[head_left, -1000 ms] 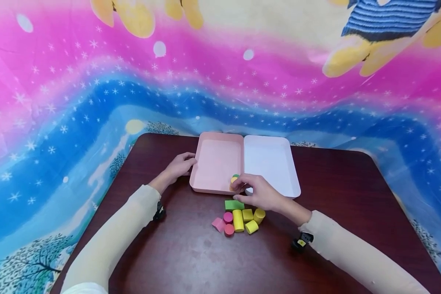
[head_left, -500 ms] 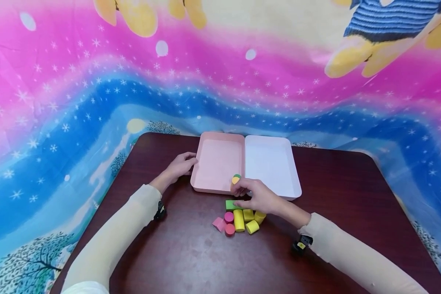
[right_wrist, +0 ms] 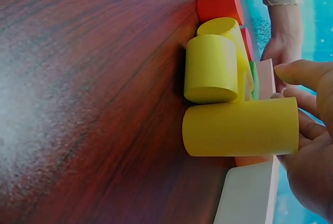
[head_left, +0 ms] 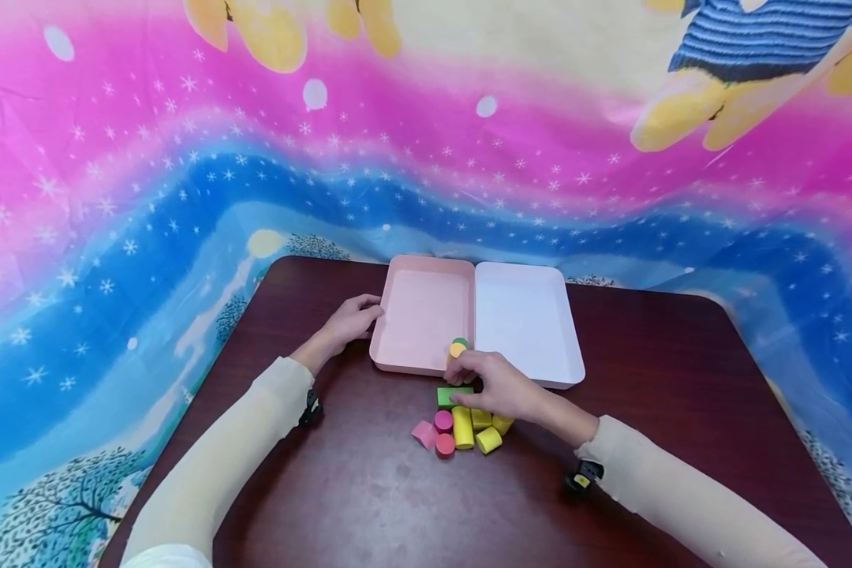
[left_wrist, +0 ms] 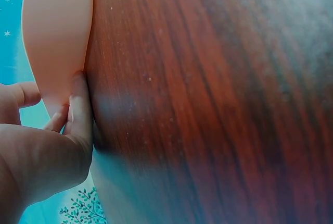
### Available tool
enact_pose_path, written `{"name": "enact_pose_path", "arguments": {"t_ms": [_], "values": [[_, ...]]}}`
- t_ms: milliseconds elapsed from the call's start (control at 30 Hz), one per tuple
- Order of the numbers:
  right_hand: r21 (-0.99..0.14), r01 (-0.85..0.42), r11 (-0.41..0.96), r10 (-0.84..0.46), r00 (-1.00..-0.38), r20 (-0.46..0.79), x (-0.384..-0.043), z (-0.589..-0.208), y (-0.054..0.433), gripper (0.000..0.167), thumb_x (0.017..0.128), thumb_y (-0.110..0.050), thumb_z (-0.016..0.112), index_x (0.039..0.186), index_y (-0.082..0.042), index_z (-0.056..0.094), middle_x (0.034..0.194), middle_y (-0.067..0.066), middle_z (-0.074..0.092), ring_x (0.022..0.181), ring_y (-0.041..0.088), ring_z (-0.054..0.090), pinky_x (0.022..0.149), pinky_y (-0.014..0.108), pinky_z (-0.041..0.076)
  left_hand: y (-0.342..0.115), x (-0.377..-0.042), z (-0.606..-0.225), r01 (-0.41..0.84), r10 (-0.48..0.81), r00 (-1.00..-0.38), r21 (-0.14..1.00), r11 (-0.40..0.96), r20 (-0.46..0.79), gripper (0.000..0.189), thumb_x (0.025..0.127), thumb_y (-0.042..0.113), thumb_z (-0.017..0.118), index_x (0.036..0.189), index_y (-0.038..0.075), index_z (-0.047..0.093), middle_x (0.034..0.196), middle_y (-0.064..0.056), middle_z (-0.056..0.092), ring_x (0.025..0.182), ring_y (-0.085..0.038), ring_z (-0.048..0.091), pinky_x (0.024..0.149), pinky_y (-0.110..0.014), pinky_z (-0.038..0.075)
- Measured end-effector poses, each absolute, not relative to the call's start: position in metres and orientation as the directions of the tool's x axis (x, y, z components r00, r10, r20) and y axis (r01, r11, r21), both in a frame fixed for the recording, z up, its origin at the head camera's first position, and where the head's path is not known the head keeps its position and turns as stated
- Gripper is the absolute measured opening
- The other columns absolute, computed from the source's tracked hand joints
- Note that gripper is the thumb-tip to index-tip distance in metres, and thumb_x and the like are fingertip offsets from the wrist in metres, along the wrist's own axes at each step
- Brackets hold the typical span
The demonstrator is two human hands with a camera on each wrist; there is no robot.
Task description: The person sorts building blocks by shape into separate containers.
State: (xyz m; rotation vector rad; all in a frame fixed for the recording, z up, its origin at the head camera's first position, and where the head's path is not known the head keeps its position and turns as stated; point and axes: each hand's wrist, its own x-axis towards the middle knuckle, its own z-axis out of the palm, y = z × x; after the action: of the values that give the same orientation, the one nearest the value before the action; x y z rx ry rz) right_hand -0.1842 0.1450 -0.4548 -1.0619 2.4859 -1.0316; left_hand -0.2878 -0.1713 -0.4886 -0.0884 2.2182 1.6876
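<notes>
My left hand (head_left: 351,319) touches the outer left wall of the pink tray (head_left: 378,364); in the left wrist view its fingers (left_wrist: 79,107) lie against that wall. My right hand (head_left: 497,386) hovers over the blocks, thumb above a green block (head_left: 446,397), the other fingers near the tray's front right corner. I see no block gripped; a yellow cylinder (right_wrist: 239,127) partly hides this hand in the right wrist view. Inside that corner are a yellow round block (head_left: 457,349) and a bit of green behind it.
The white tray (head_left: 578,347) stands right beside the pink one. Before them lie several yellow blocks (head_left: 463,430), a pink block (head_left: 424,434), a magenta cylinder (head_left: 443,421) and a red cylinder (head_left: 445,446). The dark wooden table (head_left: 369,505) ends at a patterned cloth backdrop (head_left: 426,173).
My right hand has drawn back slightly from the tray corner towards the green block, now covering part of it. The left hand and the blocks in the tray have stayed put.
</notes>
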Motion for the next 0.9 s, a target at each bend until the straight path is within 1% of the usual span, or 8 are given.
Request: {"name": "enact_pose_path", "arguments": {"t_ms": [133,367,600,900], "values": [[-0.679,-0.543,0.494,-0.706,-0.706,0.050,-0.181,-0.456,0.148,0.028,0.091,-0.012,0.085,0.116,-0.006,0.073,0.109,0.002,0.073,0.100,0.023,0.070,0.091,0.038,0.062,-0.171,-0.288,-0.489,-0.253,0.160,-0.938,0.923,0.289,-0.307,0.052,0.110,0.024,0.053,0.158,0.007,0.045,0.150,-0.017,0.054,0.128,-0.029,0.061,0.102,-0.046,0.057],[-0.659,-0.559,0.502,-0.696,-0.714,0.075,-0.179,-0.460,0.155,0.030,0.091,-0.012,0.085,0.117,-0.006,0.072,0.111,0.002,0.072,0.100,0.021,0.068,0.090,0.038,0.061,-0.171,-0.288,-0.489,-0.256,0.152,-0.939,0.921,0.292,-0.309,0.051,0.110,0.023,0.053,0.158,0.007,0.046,0.150,-0.017,0.054,0.128,-0.029,0.062,0.102,-0.046,0.058],[-0.635,-0.549,0.544,-0.678,-0.733,0.055,-0.177,-0.461,0.158,0.031,0.090,-0.012,0.086,0.117,-0.009,0.072,0.114,0.001,0.071,0.103,0.019,0.068,0.092,0.038,0.061,-0.170,-0.286,-0.488,-0.260,0.149,-0.938,0.920,0.294,-0.313,0.052,0.110,0.024,0.054,0.158,0.007,0.046,0.150,-0.017,0.053,0.128,-0.029,0.061,0.101,-0.046,0.058],[-0.610,-0.560,0.561,-0.677,-0.734,0.051,-0.175,-0.465,0.158,0.031,0.090,-0.013,0.086,0.118,-0.011,0.072,0.114,-0.001,0.071,0.103,0.015,0.066,0.094,0.039,0.060,-0.170,-0.286,-0.489,-0.249,0.149,-0.941,0.919,0.304,-0.304,0.052,0.110,0.025,0.054,0.158,0.008,0.046,0.150,-0.016,0.054,0.129,-0.029,0.061,0.102,-0.046,0.057]]}}
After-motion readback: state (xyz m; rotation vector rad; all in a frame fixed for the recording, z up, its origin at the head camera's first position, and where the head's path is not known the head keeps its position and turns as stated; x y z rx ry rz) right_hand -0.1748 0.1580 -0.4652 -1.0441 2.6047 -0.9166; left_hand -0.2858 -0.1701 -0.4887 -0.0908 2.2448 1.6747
